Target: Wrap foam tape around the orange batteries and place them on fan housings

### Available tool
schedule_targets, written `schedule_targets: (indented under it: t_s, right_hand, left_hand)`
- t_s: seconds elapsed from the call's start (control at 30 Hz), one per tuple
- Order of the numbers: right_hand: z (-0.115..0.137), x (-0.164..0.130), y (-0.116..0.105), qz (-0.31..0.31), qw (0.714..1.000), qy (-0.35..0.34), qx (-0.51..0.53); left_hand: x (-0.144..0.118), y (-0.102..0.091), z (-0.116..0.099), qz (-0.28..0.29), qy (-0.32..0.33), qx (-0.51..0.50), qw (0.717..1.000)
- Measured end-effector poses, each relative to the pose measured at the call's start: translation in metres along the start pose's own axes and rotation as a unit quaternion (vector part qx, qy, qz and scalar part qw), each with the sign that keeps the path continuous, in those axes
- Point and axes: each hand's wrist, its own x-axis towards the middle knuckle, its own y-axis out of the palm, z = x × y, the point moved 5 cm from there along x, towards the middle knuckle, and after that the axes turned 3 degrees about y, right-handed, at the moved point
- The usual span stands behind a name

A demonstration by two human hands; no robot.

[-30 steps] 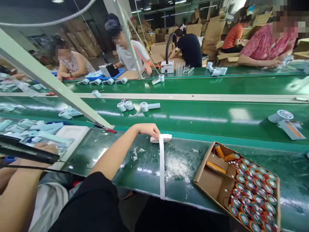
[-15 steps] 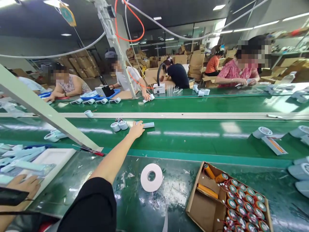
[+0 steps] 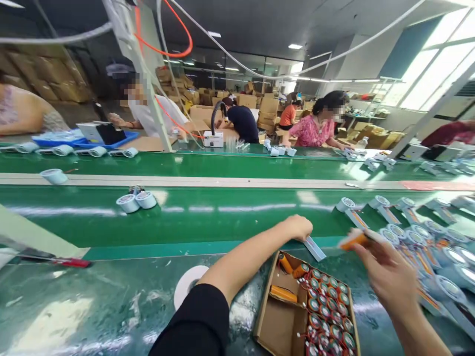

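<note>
At the green conveyor's near edge, two hands work.
The left hand (image 3: pixel 299 227) fingers pin a pale flat handle piece (image 3: pixel 314 248); the right hand (image 3: pixel 386 274) fingers pinch an orange cylindrical cell (image 3: pixel 352 241), blurred, above the open cardboard box (image 3: pixel 282 321).

The conveyor belt (image 3: pixel 222 217) is a smooth green rubbery sheet with a soft sheen that mirrors the ceiling lights. The near bench top (image 3: pixel 92 306) is glossier and scuffed, with pale smears and scraps stuck to it. The open box (image 3: pixel 274 321) is matt brown corrugated cardboard; the cells (image 3: pixel 326 306) inside have shiny orange wrap and teal ends. The tape roll (image 3: pixel 187 287) looks like matt white paper or foam. The pale blue fan parts (image 3: pixel 426 237) are smooth, slightly glossy plastic. The screwdriver (image 3: pixel 55 259) has a red plastic handle. The sleeve (image 3: pixel 196 326) is matt black cloth.
</note>
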Motion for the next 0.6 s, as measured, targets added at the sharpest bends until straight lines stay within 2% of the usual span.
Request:
schedule_targets:
  t_s: [0.13, 0.2, 0.27, 0.4, 0.47, 0.53, 0.6]
  right_hand:
    - [-0.043, 0.041, 0.037, 0.142, 0.982, 0.009, -0.12]
    - [-0.06, 0.045, 0.049, 0.193, 0.96, -0.002, -0.202]
    - [-0.07, 0.044, 0.054, 0.21, 0.943, -0.009, -0.256]
    - [-0.068, 0.034, 0.054, 0.217, 0.937, -0.057, -0.269]
    - [-0.065, 0.029, 0.051, 0.197, 0.941, -0.091, -0.261]
    - [-0.066, 0.027, 0.042, 0.141, 0.951, -0.098, -0.256]
    - [-0.071, 0.026, 0.03, 0.056, 0.968, -0.077, -0.23]
  left_hand:
    - [0.014, 0.003, 0.019, 0.028, 0.007, -0.024, 0.999]
    - [0.018, 0.002, 0.025, 0.027, 0.0, -0.032, 0.999]
    - [0.021, 0.002, 0.024, 0.021, -0.01, -0.038, 0.999]
    - [0.027, 0.003, 0.017, -0.004, -0.031, -0.048, 0.998]
    - [0.029, 0.004, 0.015, -0.014, -0.036, -0.051, 0.998]
    - [0.032, 0.003, 0.014, -0.02, -0.038, -0.051, 0.998]
    - [0.035, 0.003, 0.013, -0.021, -0.039, -0.048, 0.998]
